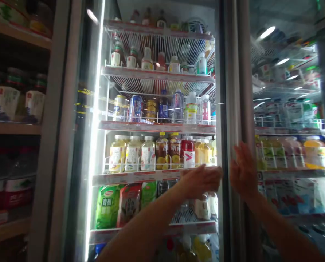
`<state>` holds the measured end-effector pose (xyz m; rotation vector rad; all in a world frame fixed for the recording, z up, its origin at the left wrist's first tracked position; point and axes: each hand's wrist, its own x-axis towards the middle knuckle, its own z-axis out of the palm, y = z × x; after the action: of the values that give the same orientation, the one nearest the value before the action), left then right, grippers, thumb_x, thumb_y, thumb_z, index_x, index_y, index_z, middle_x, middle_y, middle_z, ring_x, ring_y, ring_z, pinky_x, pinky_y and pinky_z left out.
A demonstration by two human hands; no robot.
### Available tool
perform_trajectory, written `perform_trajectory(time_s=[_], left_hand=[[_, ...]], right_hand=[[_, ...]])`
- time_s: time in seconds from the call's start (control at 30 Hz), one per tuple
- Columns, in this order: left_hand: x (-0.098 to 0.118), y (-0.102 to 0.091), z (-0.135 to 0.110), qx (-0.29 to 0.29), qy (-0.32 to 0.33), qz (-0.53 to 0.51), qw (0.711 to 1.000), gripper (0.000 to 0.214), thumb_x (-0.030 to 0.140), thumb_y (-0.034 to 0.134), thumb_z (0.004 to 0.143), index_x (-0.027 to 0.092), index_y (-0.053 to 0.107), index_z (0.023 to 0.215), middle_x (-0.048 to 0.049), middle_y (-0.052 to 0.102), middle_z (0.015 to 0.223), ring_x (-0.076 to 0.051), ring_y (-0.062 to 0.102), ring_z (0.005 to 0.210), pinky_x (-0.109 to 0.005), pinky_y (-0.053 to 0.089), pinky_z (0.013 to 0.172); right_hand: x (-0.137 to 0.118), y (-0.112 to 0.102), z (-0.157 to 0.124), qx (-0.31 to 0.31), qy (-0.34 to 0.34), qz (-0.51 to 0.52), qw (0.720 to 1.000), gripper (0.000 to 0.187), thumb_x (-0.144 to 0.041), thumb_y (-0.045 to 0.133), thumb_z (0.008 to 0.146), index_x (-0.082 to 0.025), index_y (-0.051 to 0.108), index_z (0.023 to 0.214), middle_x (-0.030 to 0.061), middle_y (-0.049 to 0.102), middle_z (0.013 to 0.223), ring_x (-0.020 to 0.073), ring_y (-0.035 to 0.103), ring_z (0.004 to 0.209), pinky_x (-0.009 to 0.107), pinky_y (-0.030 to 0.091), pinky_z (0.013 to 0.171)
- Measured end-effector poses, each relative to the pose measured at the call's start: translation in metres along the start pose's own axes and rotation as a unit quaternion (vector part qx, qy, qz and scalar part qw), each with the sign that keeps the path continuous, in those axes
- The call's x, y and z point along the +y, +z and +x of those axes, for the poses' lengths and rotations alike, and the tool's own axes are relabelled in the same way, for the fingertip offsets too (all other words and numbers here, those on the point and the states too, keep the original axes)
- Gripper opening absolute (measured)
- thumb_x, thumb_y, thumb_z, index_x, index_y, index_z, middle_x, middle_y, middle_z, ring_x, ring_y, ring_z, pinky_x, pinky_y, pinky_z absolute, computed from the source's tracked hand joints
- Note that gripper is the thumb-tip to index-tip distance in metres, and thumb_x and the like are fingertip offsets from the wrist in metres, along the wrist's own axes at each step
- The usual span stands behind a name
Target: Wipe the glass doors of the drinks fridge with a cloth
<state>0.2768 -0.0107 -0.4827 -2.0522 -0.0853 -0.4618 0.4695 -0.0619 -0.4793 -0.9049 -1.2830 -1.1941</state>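
My left hand (202, 181) reaches across from the lower middle, flat and holding nothing, by the edge of a glass cooler door (77, 127). My right hand (243, 169) is raised with spread fingers at the dark door frame (224, 109), and nothing is in it. Behind the glass, rows of bottled juices (132, 153) stand on a lit wire shelf (135, 177), just beyond my left hand. Green and red drink pouches (107, 206) fill the shelf below. I cannot tell whether either hand touches the door.
More bottles and cans (162, 107) line the upper cooler shelves. A neighbouring glass-fronted cooler (288, 109) with drinks stands to the right. Wooden shelves (13, 127) holding large labelled jars (6, 98) stand to the left.
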Motion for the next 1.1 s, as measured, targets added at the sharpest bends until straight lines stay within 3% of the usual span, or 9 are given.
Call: perform_trajectory(time_s=[0.13, 0.23, 0.47, 0.57, 0.67, 0.77, 0.83, 1.0, 1.1], left_hand=[[-0.067, -0.036, -0.008, 0.047, -0.217, 0.036, 0.974, 0.045, 0.024, 0.033, 0.091, 0.025, 0.038, 0.135, -0.004, 0.028, 0.15, -0.02, 0.019, 0.14, -0.051, 0.017, 0.112], [-0.075, -0.042, -0.022, 0.05, -0.245, 0.044, 0.967, 0.045, 0.027, 0.031, 0.092, 0.023, 0.035, 0.136, -0.0069, 0.027, 0.15, -0.023, 0.019, 0.14, -0.053, 0.015, 0.112], [0.038, 0.001, -0.102, -0.014, 0.011, 0.012, 1.0, 0.038, 0.029, 0.037, 0.09, 0.029, 0.047, 0.126, 0.0005, 0.033, 0.148, -0.017, 0.024, 0.138, -0.041, 0.021, 0.111], [0.055, 0.005, -0.132, -0.033, 0.055, 0.007, 0.998, 0.038, 0.033, 0.039, 0.089, 0.03, 0.048, 0.126, 0.0017, 0.033, 0.148, -0.016, 0.024, 0.138, -0.038, 0.021, 0.111], [0.029, -0.009, -0.138, -0.025, -0.018, 0.034, 0.999, 0.043, 0.03, 0.042, 0.088, 0.028, 0.043, 0.131, -0.0002, 0.033, 0.148, -0.017, 0.022, 0.139, -0.042, 0.014, 0.114], [-0.004, -0.025, -0.13, 0.019, -0.18, 0.083, 0.98, 0.045, 0.027, 0.043, 0.088, 0.025, 0.041, 0.133, -0.0035, 0.033, 0.148, -0.019, 0.02, 0.14, -0.046, 0.005, 0.114], [-0.005, -0.025, -0.129, 0.037, -0.222, 0.093, 0.97, 0.045, 0.026, 0.043, 0.088, 0.024, 0.042, 0.132, -0.0043, 0.033, 0.147, -0.02, 0.019, 0.14, -0.047, 0.002, 0.114], [0.077, 0.008, -0.168, -0.005, -0.018, 0.006, 1.0, 0.041, 0.031, 0.041, 0.088, 0.027, 0.048, 0.127, -0.0013, 0.035, 0.147, -0.019, 0.021, 0.139, -0.044, 0.003, 0.115], [0.124, 0.023, -0.197, -0.03, 0.042, -0.031, 0.998, 0.04, 0.033, 0.04, 0.087, 0.026, 0.05, 0.125, -0.0027, 0.034, 0.147, -0.02, 0.023, 0.138, -0.043, 0.008, 0.114]], right_hand=[[-0.007, 0.005, -0.002, -0.013, 0.013, -0.009, 1.0, 0.056, -0.025, 0.034, 0.09, -0.026, 0.022, 0.145, 0.0097, 0.032, 0.148, 0.0278, 0.031, 0.135, 0.053, 0.034, 0.106], [-0.015, 0.013, -0.01, -0.037, 0.018, -0.004, 0.999, 0.056, -0.025, 0.033, 0.09, -0.025, 0.022, 0.145, 0.0103, 0.031, 0.148, 0.0272, 0.029, 0.136, 0.052, 0.033, 0.106], [-0.043, 0.03, -0.047, -0.097, -0.004, -0.02, 0.995, 0.058, -0.024, 0.036, 0.09, -0.023, 0.018, 0.146, 0.012, 0.033, 0.147, 0.0255, 0.024, 0.139, 0.052, 0.026, 0.108], [-0.052, 0.031, -0.063, -0.12, -0.029, -0.032, 0.992, 0.06, -0.023, 0.039, 0.089, -0.023, 0.019, 0.145, 0.012, 0.029, 0.149, 0.0261, 0.021, 0.14, 0.052, 0.023, 0.109], [-0.058, 0.029, -0.074, -0.124, -0.059, -0.024, 0.99, 0.061, -0.022, 0.04, 0.089, -0.024, 0.018, 0.146, 0.0098, 0.021, 0.152, 0.0263, 0.018, 0.14, 0.051, 0.02, 0.111], [-0.062, 0.029, -0.081, -0.127, -0.065, -0.017, 0.99, 0.064, -0.022, 0.041, 0.088, -0.024, 0.014, 0.146, 0.0082, 0.017, 0.153, 0.0257, 0.016, 0.141, 0.05, 0.018, 0.112], [-0.066, 0.03, -0.084, -0.124, -0.059, -0.012, 0.99, 0.066, -0.022, 0.041, 0.089, -0.024, 0.011, 0.147, 0.0073, 0.018, 0.153, 0.025, 0.017, 0.141, 0.049, 0.018, 0.112], [-0.08, 0.032, -0.098, -0.122, -0.035, 0.008, 0.992, 0.067, -0.023, 0.043, 0.088, -0.025, 0.01, 0.147, 0.0069, 0.02, 0.152, 0.0254, 0.019, 0.14, 0.05, 0.019, 0.112], [-0.084, 0.03, -0.107, -0.131, -0.037, 0.016, 0.991, 0.068, -0.023, 0.044, 0.088, -0.025, 0.012, 0.147, 0.0075, 0.022, 0.152, 0.0256, 0.021, 0.139, 0.05, 0.018, 0.112]])
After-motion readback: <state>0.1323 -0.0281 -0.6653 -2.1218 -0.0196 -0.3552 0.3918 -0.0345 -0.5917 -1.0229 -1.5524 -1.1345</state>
